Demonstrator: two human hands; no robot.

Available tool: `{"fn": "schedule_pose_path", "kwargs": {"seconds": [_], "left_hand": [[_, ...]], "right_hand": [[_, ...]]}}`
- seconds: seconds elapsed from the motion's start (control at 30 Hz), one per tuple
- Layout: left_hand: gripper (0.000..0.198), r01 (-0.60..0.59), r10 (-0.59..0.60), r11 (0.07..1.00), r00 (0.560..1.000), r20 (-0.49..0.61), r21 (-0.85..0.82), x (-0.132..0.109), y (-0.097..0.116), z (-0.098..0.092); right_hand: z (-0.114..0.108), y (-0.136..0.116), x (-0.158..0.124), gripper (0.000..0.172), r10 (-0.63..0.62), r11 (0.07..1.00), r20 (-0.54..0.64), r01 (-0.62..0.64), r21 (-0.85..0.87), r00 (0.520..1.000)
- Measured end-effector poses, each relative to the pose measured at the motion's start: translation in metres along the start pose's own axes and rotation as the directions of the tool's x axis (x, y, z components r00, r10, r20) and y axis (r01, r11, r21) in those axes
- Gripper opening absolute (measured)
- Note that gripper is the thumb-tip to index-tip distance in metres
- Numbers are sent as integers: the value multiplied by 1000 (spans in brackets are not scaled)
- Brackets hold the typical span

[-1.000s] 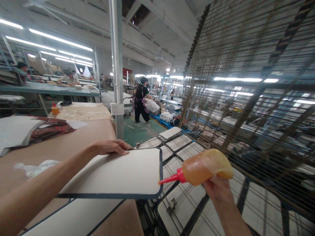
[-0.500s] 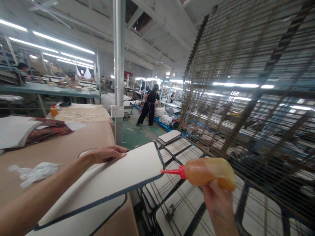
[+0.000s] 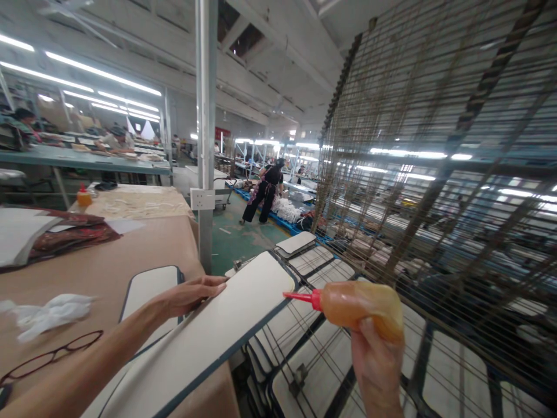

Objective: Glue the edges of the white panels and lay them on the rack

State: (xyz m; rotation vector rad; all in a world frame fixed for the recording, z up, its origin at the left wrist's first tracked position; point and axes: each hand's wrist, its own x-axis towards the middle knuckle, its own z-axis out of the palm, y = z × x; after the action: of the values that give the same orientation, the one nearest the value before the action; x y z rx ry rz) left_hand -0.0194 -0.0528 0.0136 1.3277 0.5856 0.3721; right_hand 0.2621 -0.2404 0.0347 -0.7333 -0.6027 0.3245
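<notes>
My left hand (image 3: 191, 293) lies on a white panel with a dark blue edge (image 3: 217, 331), fingers curled over its far side, and holds it tilted over the table's right edge. My right hand (image 3: 376, 363) is closed round an orange squeeze bottle (image 3: 361, 307) with a red nozzle. The nozzle tip points at the panel's right corner. A second white panel (image 3: 145, 293) lies flat on the brown table (image 3: 108, 255) under my left arm.
Glasses (image 3: 47, 360) and a crumpled white cloth (image 3: 47, 313) lie at the left. A wire rack (image 3: 435, 174) holding white panels (image 3: 313, 261) fills the right. A steel post (image 3: 204, 133) stands ahead. A person (image 3: 265, 191) stands in the aisle beyond; others sit at the far benches.
The white panel has swung and slid further out over the table edge towards the rack, uncovering the second panel. The bottle stayed at its corner. The view dropped, showing the glasses.
</notes>
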Motion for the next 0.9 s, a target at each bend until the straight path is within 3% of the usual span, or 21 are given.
{"fn": "schedule_pose_path", "kwargs": {"seconds": [0.3,0.67,0.9], "left_hand": [[44,-20,20,1000,998,-61,-10,-2,-7,1],[42,-31,28,999,997,-76,-40,-5,-12,3],[44,-25,12,996,989,-150,-86,-5,-10,9]], "right_hand": [[-1,2,5,45,-98,994,23,99,-42,995],[8,5,-3,44,-38,999,48,37,6,998],[8,9,-8,48,30,1000,43,-30,7,999]]}}
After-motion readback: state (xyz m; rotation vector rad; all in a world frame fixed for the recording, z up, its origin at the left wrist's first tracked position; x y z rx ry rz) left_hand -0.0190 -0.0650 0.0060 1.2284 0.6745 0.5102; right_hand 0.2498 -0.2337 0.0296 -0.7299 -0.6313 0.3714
